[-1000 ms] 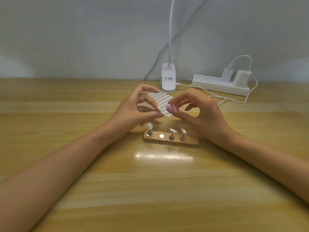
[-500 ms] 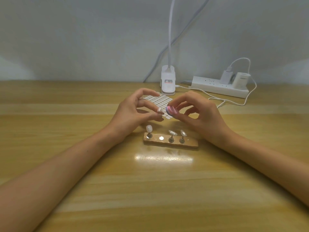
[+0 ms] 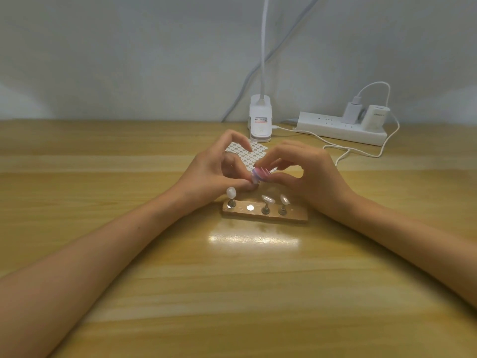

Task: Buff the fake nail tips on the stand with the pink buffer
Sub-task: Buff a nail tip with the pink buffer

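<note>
A wooden stand (image 3: pixel 296 217) lies on the table with three upright pegs, each carrying a pale nail tip: one on the left (image 3: pixel 231 193) and two on the right (image 3: pixel 267 198) (image 3: pixel 284 198). One metal spot (image 3: pixel 249 208) on the stand is bare. Just above the stand, my right hand (image 3: pixel 317 182) pinches the small pink buffer (image 3: pixel 261 174). My left hand (image 3: pixel 206 174) pinches a pale nail tip (image 3: pixel 252 181) between thumb and finger, mostly hidden. The buffer touches it.
Behind my hands lies a white sheet of small stickers (image 3: pixel 254 152). Further back, by the wall, stand a white clip lamp base (image 3: pixel 260 117) and a white power strip (image 3: pixel 340 127) with two plugs; its cables (image 3: pixel 361 151) trail over the table behind my right hand.
The buffer in my right hand has slid a little left and down against the tip held by my left hand. Both hands stay over the stand.
</note>
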